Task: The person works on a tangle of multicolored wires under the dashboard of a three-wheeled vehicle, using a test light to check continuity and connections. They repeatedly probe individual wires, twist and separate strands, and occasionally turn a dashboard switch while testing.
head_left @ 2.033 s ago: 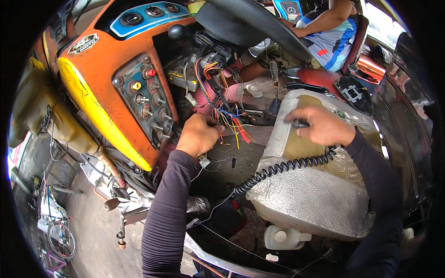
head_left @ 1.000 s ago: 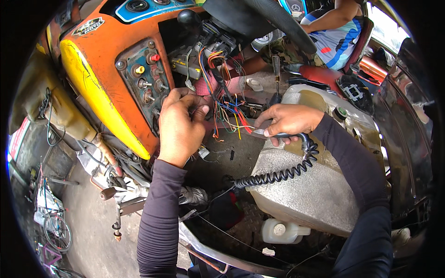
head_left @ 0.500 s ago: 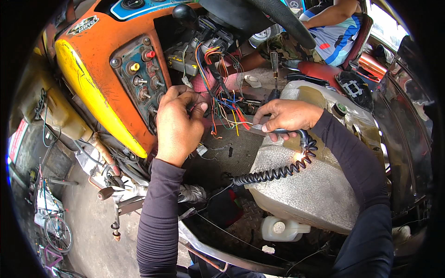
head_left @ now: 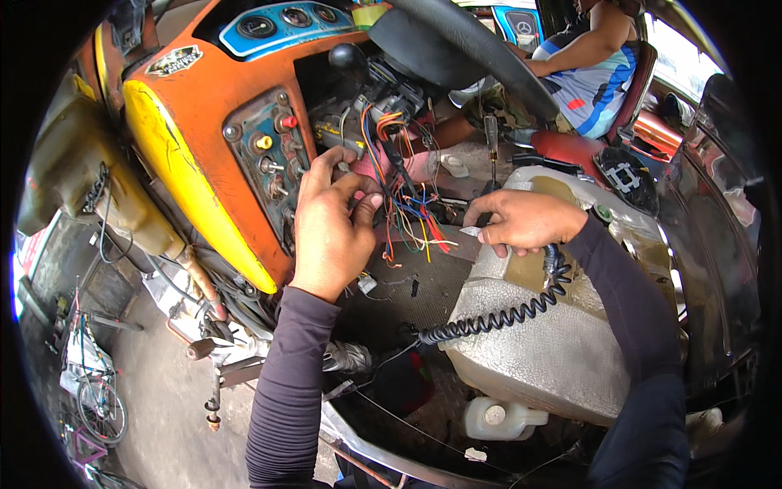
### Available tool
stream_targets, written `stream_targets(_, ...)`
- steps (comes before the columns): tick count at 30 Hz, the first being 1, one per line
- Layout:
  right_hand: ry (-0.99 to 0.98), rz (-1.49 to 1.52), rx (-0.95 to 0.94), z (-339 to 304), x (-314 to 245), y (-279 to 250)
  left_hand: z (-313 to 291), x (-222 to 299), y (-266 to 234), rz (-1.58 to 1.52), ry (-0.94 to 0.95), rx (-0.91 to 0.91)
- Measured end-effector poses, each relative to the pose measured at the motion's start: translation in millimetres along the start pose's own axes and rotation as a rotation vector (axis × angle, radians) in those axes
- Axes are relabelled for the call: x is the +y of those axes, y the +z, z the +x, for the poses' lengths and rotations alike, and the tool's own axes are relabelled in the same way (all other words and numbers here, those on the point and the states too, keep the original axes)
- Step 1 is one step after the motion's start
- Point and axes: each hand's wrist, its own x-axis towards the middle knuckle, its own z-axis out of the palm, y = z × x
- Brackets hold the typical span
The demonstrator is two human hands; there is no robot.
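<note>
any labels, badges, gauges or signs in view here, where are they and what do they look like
Badge: top of the orange dash, upper left; dark shield shape with pale edging.
Gauge panel: top centre, above the left hand; blue strip with three round dark dials.
Emblem: top right, behind the steering wheel; round, pale on blue.
Plate: right of the right hand; black with a white geometric pattern.

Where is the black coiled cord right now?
In the head view, the black coiled cord hangs right of centre, running from under the right hand down-left across the silvery padded cover.
</note>
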Motion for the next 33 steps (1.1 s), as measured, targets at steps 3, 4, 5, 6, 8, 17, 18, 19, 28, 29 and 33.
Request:
stream_targets(3, -0.030, 0.041, 0.111, -8, -7, -4, 7, 8, -2, 0.037, 0.049, 0.057)
stream_targets(4, -0.029, 0.060, 0.181, -3, -13, -1, 8, 10, -2, 0.034, 0.042, 0.067)
stream_targets(5, -0.246, -0.050, 0.381, -3, -17, 0, 9, 12, -1, 0.007, 0.031, 0.054)
stream_targets(6, -0.404, -0.169, 0.583, -5, -22, 1, 8, 13, -1, -0.018, 0.019, 0.040)
stream_targets(8, -0.512, -0.254, 0.865, -11, -36, 3, 6, 13, 2, -0.036, 0.040, 0.035)
stream_targets(17, -0.793, -0.521, 1.352, 43, -147, -17, -12, 8, 10, -0.083, -0.068, -0.015)
stream_targets(18, -0.778, -0.522, 1.308, 43, -149, -21, -13, 8, 9, -0.080, -0.032, 0.005)
stream_targets(19, -0.703, -0.520, 1.238, 44, -150, -24, -16, 8, 8, -0.080, -0.054, -0.007)
stream_targets(28, -0.904, -0.439, 1.350, 36, -149, -18, -19, 7, 9, -0.057, -0.072, 0.029)
stream_targets(29, -0.838, -0.419, 1.309, 26, -141, -14, -20, 6, 9, -0.057, -0.075, 0.021)
stream_targets(33, -0.512, -0.213, 0.603, -35, -80, -9, -24, 0, 7, -0.107, -0.132, 0.010)
